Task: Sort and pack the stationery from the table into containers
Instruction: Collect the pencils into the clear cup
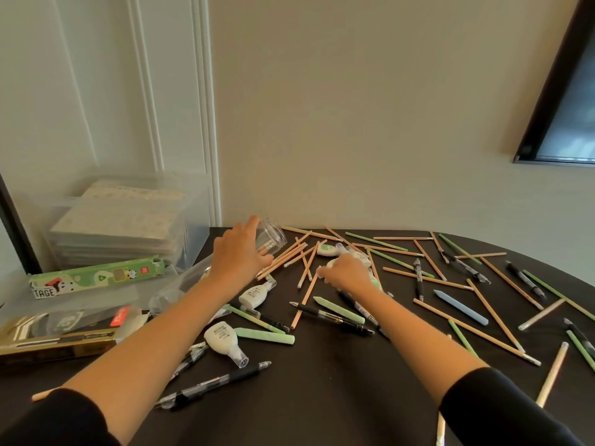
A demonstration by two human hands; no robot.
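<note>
Left grip (240, 252) wraps the clear plastic jar (272, 239), tilted on the dark desk (322, 397). Right grip (343, 272) curls among scattered wooden pencils (291, 256); its hold cannot be told. Steady the jar; feed pencils lengthwise.

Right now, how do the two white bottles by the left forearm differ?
The upper white bottle points its cap up and right, toward the pencil pile; the lower white bottle points its clear cap down and right, toward the near edge. The upper lies farther out, the lower nearer. Both lie on their sides on the dark table, labels up.
</note>
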